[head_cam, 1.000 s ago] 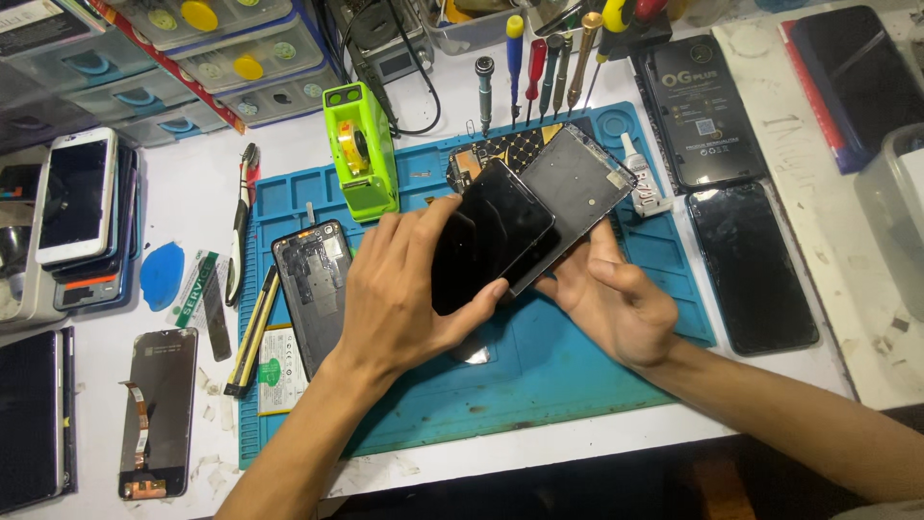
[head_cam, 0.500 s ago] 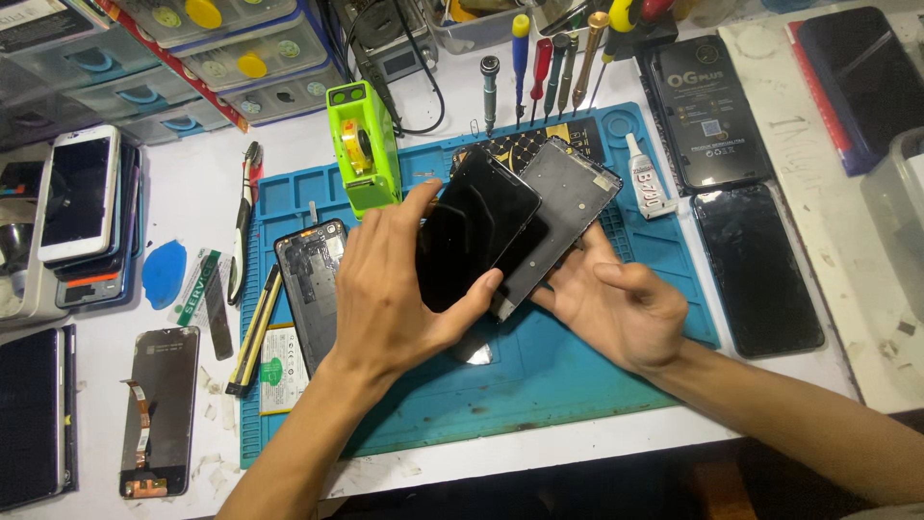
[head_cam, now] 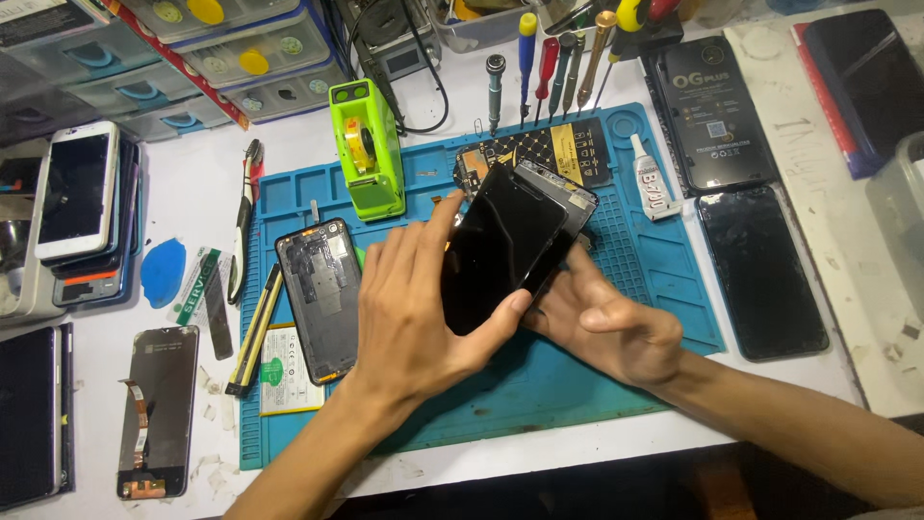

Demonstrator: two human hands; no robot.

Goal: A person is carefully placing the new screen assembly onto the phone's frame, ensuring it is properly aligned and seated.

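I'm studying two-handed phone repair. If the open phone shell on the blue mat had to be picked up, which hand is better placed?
Probably the left. The left hand grips the black screen panel right beside the open phone shell, while the right hand supports the panel from the far side, farther from the shell.

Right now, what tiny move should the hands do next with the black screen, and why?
Probably press the black screen flatter onto the phone frame behind it. The left hand grips its edge, the right hand supports underneath, and the screen's top sits off the frame's corner.
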